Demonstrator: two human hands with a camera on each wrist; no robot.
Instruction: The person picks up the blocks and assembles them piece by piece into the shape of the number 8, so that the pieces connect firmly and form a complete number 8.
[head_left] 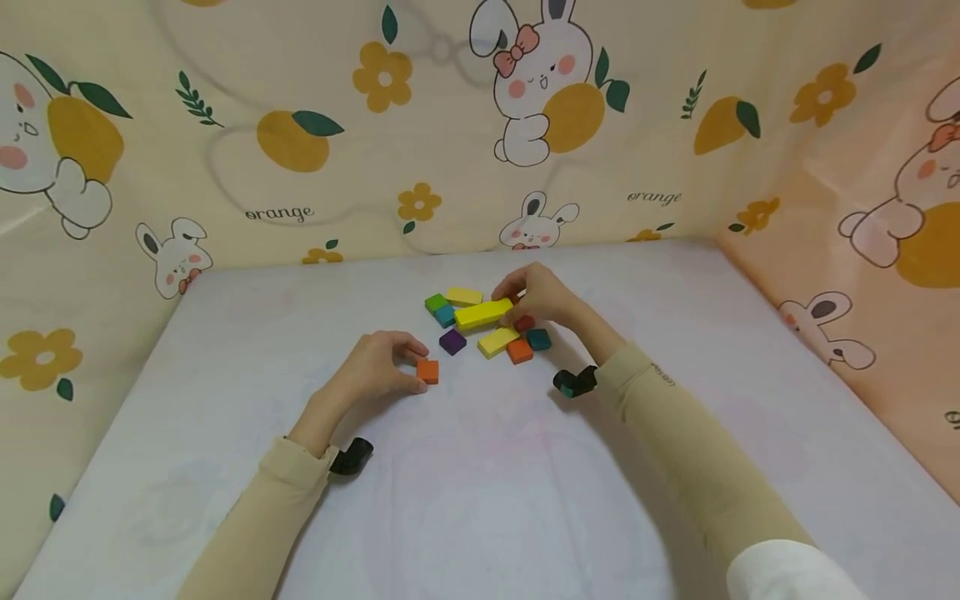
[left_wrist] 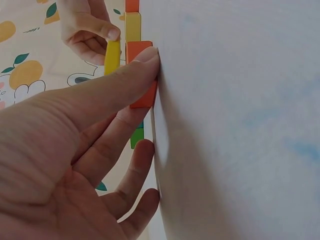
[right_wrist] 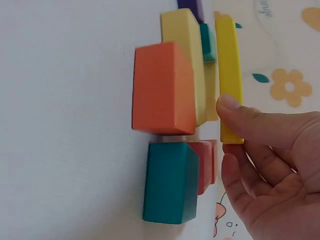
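My left hand [head_left: 378,364] pinches a small orange block [head_left: 427,372] between thumb and fingers; in the left wrist view that orange block [left_wrist: 140,95] touches or nearly touches the table. My right hand [head_left: 542,293] grips one end of a long yellow block [head_left: 483,314], which the right wrist view shows raised off the table, the thumb on its face [right_wrist: 230,60]. Below and around it lie a pale yellow block [head_left: 498,342], another orange block [head_left: 520,351], a teal block [head_left: 538,339] and a red block [head_left: 524,323], partly hidden by the right hand.
Left of the long block lie a purple block [head_left: 452,342], a blue block [head_left: 446,316] and a green block [head_left: 436,303]. A second pale yellow block [head_left: 464,296] lies behind. A white cloth covers the table [head_left: 480,500], and a printed curtain [head_left: 450,125] stands behind it.
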